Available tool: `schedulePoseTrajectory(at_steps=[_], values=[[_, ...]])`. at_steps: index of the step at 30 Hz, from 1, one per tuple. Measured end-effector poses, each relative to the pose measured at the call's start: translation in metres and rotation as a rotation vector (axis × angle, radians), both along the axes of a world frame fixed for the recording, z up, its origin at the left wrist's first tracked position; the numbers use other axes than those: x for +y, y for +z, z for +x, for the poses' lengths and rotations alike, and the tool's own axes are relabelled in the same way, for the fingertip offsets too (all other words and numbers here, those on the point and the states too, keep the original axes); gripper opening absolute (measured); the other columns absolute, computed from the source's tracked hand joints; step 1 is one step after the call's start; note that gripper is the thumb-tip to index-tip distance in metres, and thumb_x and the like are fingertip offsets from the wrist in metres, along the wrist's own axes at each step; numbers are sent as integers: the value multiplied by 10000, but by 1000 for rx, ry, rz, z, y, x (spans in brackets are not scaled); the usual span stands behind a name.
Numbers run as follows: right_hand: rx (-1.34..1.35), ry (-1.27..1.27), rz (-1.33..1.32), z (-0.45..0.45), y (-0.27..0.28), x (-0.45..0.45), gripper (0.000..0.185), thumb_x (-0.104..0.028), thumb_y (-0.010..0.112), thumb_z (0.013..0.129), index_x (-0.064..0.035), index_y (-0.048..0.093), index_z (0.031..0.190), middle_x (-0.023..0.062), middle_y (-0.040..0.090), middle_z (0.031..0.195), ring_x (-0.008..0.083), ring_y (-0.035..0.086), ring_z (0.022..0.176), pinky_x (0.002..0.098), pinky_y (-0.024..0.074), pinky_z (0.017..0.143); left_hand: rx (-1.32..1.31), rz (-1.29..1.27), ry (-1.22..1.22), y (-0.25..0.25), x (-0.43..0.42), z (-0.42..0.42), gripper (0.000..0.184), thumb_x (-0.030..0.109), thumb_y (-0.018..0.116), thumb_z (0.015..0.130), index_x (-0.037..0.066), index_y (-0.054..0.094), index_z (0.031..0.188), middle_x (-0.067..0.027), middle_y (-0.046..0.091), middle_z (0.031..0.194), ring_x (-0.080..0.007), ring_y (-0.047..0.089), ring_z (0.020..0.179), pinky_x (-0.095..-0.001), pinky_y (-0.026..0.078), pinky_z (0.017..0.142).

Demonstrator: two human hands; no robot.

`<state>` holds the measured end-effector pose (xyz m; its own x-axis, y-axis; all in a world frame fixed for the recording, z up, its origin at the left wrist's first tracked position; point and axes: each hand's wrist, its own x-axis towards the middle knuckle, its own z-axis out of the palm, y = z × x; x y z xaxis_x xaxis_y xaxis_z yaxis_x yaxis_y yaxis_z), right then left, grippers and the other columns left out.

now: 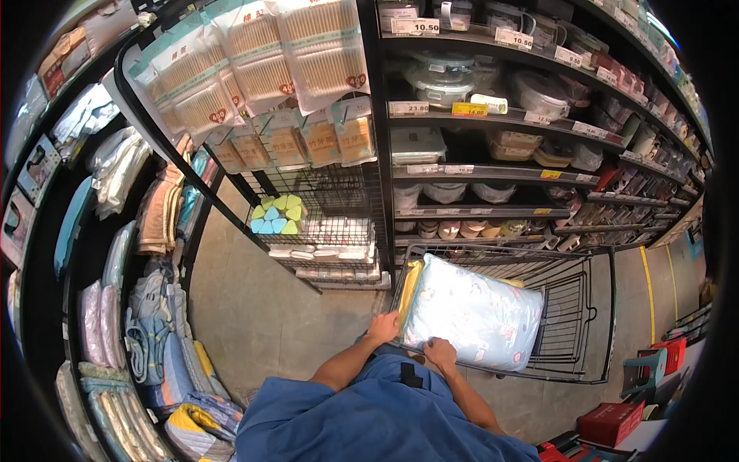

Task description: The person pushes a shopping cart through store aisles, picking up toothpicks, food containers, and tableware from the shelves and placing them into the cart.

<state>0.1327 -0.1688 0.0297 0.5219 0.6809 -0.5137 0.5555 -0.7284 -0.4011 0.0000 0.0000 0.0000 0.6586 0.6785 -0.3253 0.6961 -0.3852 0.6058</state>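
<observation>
grip: left hand (382,327) closed, apparently on the near end of the cart (570,327); right hand (440,353) closed too, seemingly on the same end, just beside the pillow pack (473,316), fingertips hard to make out

pillow pack lies in the cart, plump, shiny wrap, a yellow-edged item (411,296) under or behind it

risks, my judgement: the pack sits high against the near side, so a jolt or sharp turn could slide it over the rim; a swing leftward could knock the rack (350,196), which stands close to the cart's corner, and shake its hanging stock loose

counts, going outward: one cart, one pillow pack, at least one yellow-edged item

rack: three large swab packs (258,65) in front, at least four toothpick packs (285,146) below, one cluster of green and blue pieces (277,215), too overlapped to number

shelving (504,176): about five tiers, containers (439,88) past counting

floor: two yellow lines (648,292)
</observation>
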Motion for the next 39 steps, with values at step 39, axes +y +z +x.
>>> schedulePoseTrajectory(at_steps=[39], values=[[35, -17, 35, 1, -3, -2, 385, -420, 549, 791, -106, 708, 946, 169, 687, 917, 336, 659, 891, 426, 521, 788, -56, 72, 36, -4, -2, -1, 211, 190, 529, 811, 142, 604, 1002, -227, 616, 975, -420, 592, 937, -493, 477, 818]])
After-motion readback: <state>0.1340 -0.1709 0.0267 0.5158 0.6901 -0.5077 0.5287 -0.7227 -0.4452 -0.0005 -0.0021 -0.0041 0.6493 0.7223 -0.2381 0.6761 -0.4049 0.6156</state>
